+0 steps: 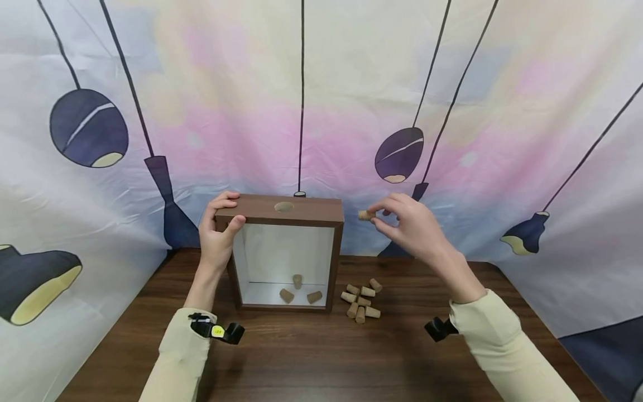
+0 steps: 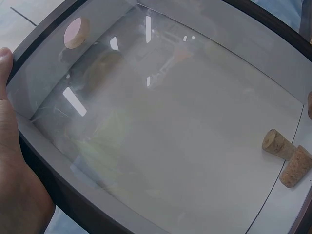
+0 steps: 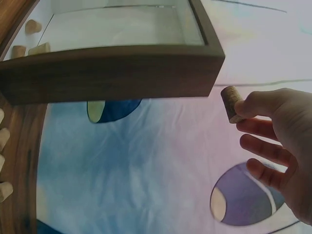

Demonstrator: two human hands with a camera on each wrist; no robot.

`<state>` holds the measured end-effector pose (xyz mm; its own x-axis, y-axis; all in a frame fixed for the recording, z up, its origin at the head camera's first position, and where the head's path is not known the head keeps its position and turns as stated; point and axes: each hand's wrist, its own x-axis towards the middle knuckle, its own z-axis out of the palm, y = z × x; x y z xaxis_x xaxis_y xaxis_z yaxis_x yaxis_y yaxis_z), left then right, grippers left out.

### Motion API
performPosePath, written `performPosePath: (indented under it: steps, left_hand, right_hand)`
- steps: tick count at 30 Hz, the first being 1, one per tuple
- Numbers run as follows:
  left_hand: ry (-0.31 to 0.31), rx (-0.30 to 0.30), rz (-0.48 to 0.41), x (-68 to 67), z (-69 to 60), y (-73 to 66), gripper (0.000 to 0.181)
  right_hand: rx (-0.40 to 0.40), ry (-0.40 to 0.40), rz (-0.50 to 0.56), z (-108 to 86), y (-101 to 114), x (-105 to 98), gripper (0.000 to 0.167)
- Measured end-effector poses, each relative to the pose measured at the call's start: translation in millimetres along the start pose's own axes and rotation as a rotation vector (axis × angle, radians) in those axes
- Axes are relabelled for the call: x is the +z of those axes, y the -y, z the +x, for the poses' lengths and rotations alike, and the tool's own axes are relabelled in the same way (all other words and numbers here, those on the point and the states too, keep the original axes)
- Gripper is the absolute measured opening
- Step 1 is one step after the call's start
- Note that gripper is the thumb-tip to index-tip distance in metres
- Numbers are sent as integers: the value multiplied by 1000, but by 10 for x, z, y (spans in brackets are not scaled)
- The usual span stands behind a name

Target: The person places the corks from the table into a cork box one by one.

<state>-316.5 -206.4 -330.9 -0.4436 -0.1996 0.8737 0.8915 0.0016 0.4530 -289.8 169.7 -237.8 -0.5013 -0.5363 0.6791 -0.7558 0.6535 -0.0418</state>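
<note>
Cork (image 1: 365, 215), centre-right of the frame, presumably light, firm, unslippery, best taken by its sides: pinched by right hand (image 1: 414, 228); left hand (image 1: 217, 237) grips box (image 1: 316, 209), centre-left.

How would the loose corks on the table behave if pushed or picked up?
The loose corks may roll in a curve, since their round sides taper. They're probably light: the right hand holds up a similar cork with a pinch. Slipping seems unlikely; that cork looks grainy.

Toward the worktop's (image 1: 301, 357) back edge, the box (image 1: 257, 205) blocks the middle, with loose corks (image 1: 364, 301) low beside its right side. Open passage lies above those corks and before the box.
</note>
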Motion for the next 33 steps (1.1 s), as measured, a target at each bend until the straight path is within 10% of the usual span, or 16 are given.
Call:
performPosePath:
  steps: [16, 33]
  left_hand:
    - [-3, -8, 11, -3, -24, -58, 51]
    - [-4, 9, 20, -32, -7, 97, 55]
  right_hand:
    - [-143, -36, -24, 379, 329, 120, 14]
    - [-139, 129, -108, 888, 706, 409, 13]
